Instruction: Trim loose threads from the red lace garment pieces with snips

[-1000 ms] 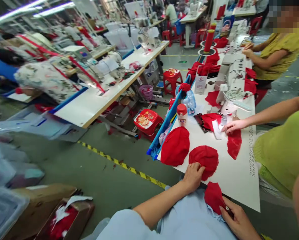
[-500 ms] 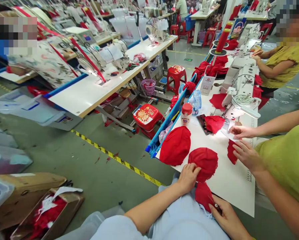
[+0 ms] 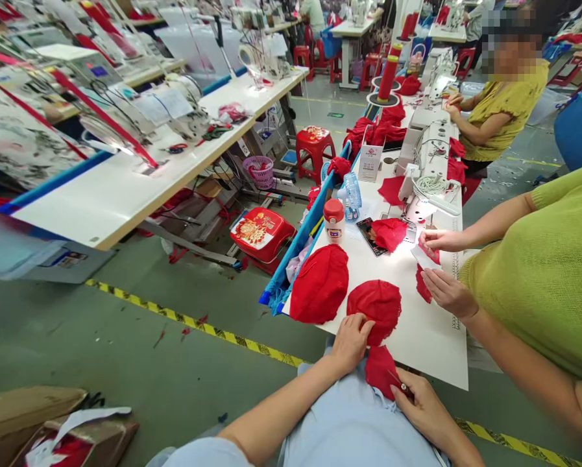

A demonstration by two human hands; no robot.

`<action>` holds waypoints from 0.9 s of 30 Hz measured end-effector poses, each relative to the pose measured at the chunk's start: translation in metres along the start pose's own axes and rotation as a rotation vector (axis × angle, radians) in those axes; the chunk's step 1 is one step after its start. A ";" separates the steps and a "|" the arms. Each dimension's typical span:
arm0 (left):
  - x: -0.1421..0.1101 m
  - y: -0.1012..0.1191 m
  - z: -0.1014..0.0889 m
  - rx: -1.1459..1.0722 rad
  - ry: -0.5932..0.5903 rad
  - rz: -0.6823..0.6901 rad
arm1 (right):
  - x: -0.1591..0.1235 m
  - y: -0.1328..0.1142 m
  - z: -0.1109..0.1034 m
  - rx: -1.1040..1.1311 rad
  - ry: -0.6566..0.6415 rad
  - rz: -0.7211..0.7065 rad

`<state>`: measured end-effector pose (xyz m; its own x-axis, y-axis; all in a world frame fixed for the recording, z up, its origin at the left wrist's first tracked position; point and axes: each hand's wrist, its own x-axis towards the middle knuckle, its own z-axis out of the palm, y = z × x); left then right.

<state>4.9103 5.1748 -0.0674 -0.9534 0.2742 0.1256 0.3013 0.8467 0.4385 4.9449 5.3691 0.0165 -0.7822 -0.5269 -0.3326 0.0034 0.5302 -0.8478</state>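
My left hand (image 3: 351, 342) rests at the table's near edge, its thumb and fingers closed on the border of a round red cloth piece (image 3: 377, 308). Just below, a smaller red cloth piece (image 3: 380, 368) hangs over my lap. Beside that piece, my right hand (image 3: 425, 403) is closed around small scissors (image 3: 404, 388), with a round metal pivot and a thin blade showing against the cloth. Most of the scissors' handle is hidden in my palm. Another rounded red cloth piece (image 3: 320, 285) lies on the table to the left.
On my right, a co-worker's hands (image 3: 446, 288) hold a white piece (image 3: 424, 257) over red cloth near a sewing machine (image 3: 424, 194). A red-lidded bottle (image 3: 334, 220) and blue plastic bottle (image 3: 351, 194) stand on the white table (image 3: 431, 353). Red stools (image 3: 261, 235) stand beyond.
The view has swung to the right, so the scene shifts left. The co-worker's hands now hold up the white piece. My own hands stay nearly in place on the cloth and scissors.
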 end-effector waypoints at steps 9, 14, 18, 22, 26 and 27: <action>0.001 0.003 0.003 0.002 -0.025 0.021 | -0.006 0.000 -0.002 0.001 0.015 0.000; 0.002 0.005 0.003 -0.029 -0.043 0.023 | -0.008 0.001 -0.003 -0.007 0.002 -0.001; 0.002 0.006 0.003 -0.041 -0.056 0.016 | -0.009 0.001 -0.003 -0.010 -0.004 0.006; 0.002 0.006 0.003 -0.040 -0.054 0.010 | -0.008 0.001 -0.004 -0.021 0.000 0.010; 0.002 0.004 0.003 -0.023 -0.048 0.038 | -0.007 -0.001 -0.005 -0.036 -0.006 0.024; 0.002 0.004 0.003 -0.018 -0.050 0.040 | -0.007 -0.002 -0.006 -0.034 -0.007 0.025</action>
<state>4.9093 5.1802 -0.0683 -0.9386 0.3305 0.0986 0.3383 0.8264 0.4502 4.9468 5.3753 0.0228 -0.7775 -0.5179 -0.3566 0.0013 0.5658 -0.8245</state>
